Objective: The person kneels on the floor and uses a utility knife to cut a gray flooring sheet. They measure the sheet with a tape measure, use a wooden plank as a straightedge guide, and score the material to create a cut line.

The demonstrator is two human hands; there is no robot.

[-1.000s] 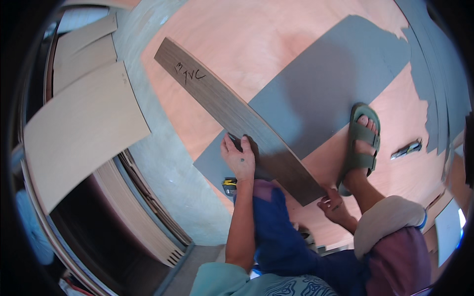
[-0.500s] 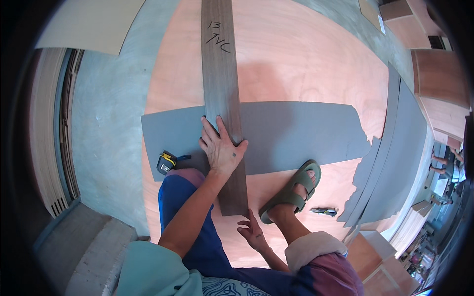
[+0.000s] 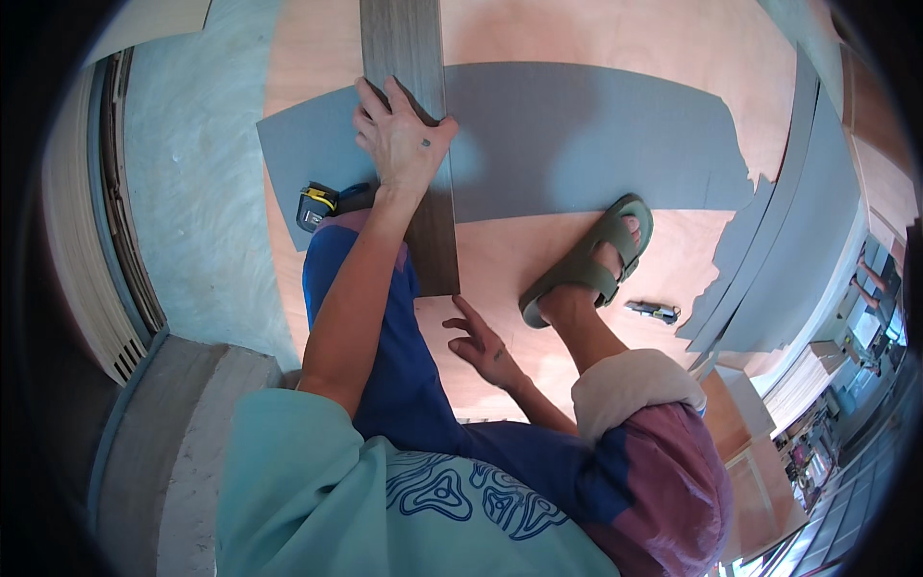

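Observation:
A long dark wood-grain plank (image 3: 433, 252) lies lengthwise across a grey sheet (image 3: 577, 144). My left hand (image 3: 404, 144) spans its width, fingers at the left edge and thumb at the right, pressing it from above. Just off the near end of the plank is my right hand (image 3: 486, 354), open, its index finger pointing at the corner; whether the fingertip touches cannot be told. Left of the plank, a black and yellow tape measure (image 3: 315, 207) rests on the grey sheet. My foot in a green sandal (image 3: 577, 274) overlaps the sheet's near edge.
Under all this is a pinkish plywood board (image 3: 519, 337). A utility knife (image 3: 654, 312) lies right of the sandal. Further right are torn grey sheet pieces (image 3: 769, 279) and wooden boxes (image 3: 760, 471). Stacked boards (image 3: 82, 231) stand at the left, above a concrete step (image 3: 197, 423).
The whole scene sits higher in the picture as the view has shifted. My right hand has drawn back slightly from beside the plank's near corner. My left hand stays on the plank.

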